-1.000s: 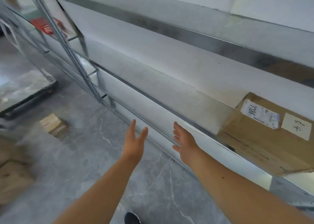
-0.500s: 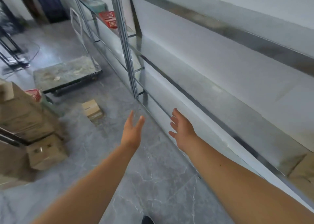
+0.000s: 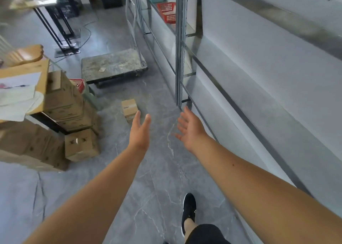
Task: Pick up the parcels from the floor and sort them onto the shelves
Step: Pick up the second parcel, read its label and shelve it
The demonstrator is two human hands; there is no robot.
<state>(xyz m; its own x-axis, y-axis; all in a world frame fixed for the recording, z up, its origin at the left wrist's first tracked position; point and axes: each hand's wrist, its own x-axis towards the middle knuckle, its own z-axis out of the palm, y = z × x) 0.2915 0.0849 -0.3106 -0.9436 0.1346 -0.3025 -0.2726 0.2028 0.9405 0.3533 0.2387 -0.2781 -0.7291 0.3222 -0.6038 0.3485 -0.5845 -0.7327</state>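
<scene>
Parcel (image 3: 129,107) lay on floor (image 3: 159,179) near left hand (image 3: 140,132); right hand (image 3: 190,131) alongside; both hands spread, holding nothing

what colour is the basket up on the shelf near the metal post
Red, with an open mesh pattern; the basket shows best in the head view, the only one here.

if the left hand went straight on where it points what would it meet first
Probably the small parcel on the floor just beyond the left hand; nothing shows between them, though depth is unclear.
</scene>
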